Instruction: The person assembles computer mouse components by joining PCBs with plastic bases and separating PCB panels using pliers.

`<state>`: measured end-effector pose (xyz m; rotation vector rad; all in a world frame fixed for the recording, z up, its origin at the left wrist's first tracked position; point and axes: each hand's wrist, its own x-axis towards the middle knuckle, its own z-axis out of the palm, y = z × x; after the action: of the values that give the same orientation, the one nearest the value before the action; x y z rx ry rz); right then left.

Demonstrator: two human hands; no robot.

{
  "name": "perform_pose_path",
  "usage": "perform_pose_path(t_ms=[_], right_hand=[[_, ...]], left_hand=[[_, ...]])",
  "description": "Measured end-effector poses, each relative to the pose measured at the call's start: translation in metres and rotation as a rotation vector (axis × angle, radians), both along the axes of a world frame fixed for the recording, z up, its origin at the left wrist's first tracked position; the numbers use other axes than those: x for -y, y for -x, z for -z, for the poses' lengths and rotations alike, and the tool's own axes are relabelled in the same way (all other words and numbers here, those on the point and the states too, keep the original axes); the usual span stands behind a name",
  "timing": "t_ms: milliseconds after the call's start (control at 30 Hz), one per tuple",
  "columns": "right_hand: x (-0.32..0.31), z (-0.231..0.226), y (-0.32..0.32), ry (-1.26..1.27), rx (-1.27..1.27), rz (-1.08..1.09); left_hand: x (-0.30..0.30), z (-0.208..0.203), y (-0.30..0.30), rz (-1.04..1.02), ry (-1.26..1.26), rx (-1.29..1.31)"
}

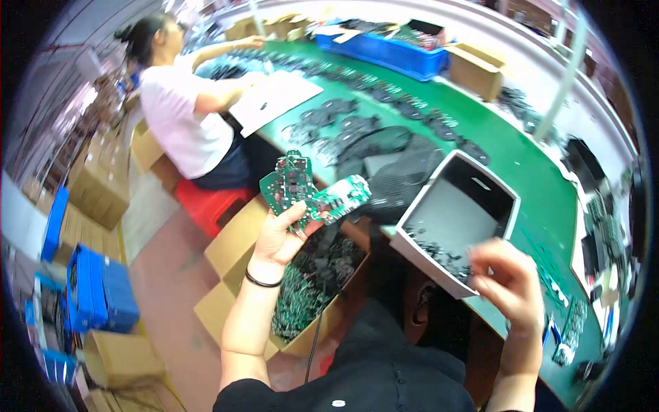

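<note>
My left hand is closed on green circuit boards, which fan out above the thumb and fingers, one upright and another slanting to the right. Over the near right corner of a white-walled box is my right hand, its fingers curled together and somewhat blurred. Whatever lies between those fingertips cannot be made out. Small black parts are heaped along the near side of the box's dark inside. Below my left hand stands an open cardboard box with many green boards and dark pieces in it.
Rows of dark round parts line the green table. A black mesh bag lies beside the white box. Behind are a blue bin and carton. Another person sits at left on a red stool.
</note>
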<state>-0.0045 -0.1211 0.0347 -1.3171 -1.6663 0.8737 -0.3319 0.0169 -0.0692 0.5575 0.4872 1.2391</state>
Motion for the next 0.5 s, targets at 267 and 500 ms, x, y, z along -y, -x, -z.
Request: perform_pose_path(t_ms=[267, 500], right_hand=[[-0.085, 0.024, -0.051, 0.396, -0.51, -0.095], [-0.1, 0.057, -0.085, 0.321, -0.794, 0.102]], left_hand=[[-0.003, -0.05, -0.196, 0.472, 0.009, 0.13], [-0.03, -0.033, -0.277, 0.414, 0.005, 0.102]])
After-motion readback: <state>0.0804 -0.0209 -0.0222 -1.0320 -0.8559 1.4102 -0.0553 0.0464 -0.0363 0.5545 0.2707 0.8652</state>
